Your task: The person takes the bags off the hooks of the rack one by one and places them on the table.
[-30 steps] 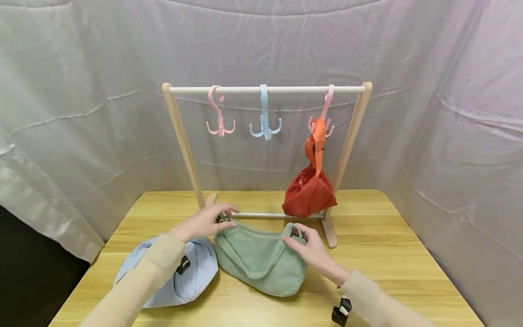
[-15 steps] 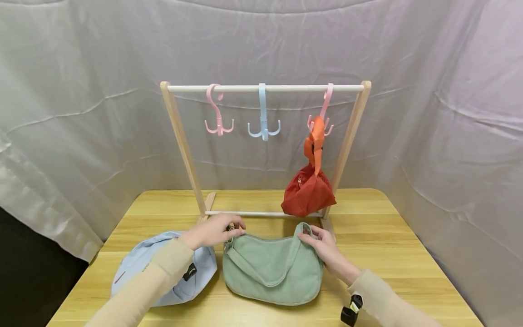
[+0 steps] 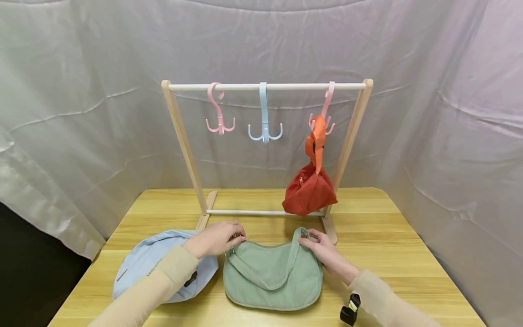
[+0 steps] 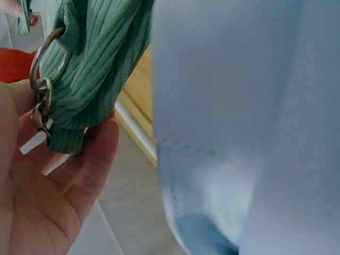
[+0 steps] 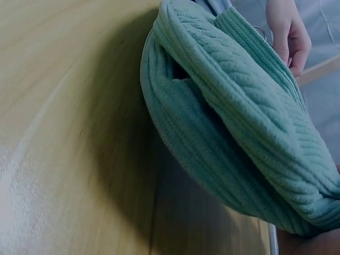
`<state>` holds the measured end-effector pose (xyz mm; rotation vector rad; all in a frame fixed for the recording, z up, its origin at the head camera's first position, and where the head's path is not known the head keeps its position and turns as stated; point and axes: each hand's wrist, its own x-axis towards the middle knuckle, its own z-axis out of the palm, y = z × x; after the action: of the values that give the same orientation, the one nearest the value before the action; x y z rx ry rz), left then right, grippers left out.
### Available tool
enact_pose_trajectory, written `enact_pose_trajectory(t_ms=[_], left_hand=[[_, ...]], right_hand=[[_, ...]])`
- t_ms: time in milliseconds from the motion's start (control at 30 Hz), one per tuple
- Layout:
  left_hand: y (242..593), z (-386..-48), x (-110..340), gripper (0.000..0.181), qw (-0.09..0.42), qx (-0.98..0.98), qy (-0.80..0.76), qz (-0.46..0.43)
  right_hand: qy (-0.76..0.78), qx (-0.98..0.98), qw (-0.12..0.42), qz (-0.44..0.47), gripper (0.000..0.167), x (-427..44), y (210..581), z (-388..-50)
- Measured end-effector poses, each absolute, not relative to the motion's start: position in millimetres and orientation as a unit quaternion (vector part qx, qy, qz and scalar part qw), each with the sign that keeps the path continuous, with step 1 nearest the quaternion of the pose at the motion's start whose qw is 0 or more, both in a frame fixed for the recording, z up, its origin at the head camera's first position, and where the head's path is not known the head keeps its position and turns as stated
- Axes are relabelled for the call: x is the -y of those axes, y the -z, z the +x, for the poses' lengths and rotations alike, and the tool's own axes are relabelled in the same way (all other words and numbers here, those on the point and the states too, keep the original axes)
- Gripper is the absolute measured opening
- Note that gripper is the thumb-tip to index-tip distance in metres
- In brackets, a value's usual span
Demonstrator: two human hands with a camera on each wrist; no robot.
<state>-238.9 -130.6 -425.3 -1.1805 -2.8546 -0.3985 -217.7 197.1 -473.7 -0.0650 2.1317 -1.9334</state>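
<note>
- The green bag [image 3: 273,277] lies between the 2 hands, on the person's side of the rack [image 3: 182,141]; its long axis runs left to right, roughly parallel to the bar.
- Left hand [image 3: 218,238]: clamped on the left top corner, by the rings [image 4: 46,84].
- Right hand [image 3: 323,250]: clamped on the right top corner, beside the strap [image 3: 292,259].
- The blue hook [image 3: 264,113] hangs above and beyond the bag, sideways between the 2 hands; neither looks plainly nearer.
- Whether the bag's bottom touches the table [image 3: 380,245], I cannot tell.
</note>
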Motion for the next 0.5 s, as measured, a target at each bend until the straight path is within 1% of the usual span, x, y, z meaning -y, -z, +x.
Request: enact_pose_trajectory(t_ms=[167,300,400,500], left_hand=[[427,-235,134,0.023,-0.005,0.917,0.117,-0.38],[428,-234,135,0.032,-0.003,0.92,0.086,-0.383],[430,-233,135,0.033,-0.003,0.922,0.06,-0.382],[432,-232,135,0.033,-0.004,0.923,0.041,-0.382]], right_hand=[[0.66,-0.741,0.122,-0.018,0.038,-194,478,-220],[0.645,-0.757,0.106,-0.008,0.037,-190,481,-220],[0.616,-0.783,0.084,-0.018,0.036,-187,483,-218],[0.565,-0.822,0.054,-0.046,0.036,-186,486,-216]])
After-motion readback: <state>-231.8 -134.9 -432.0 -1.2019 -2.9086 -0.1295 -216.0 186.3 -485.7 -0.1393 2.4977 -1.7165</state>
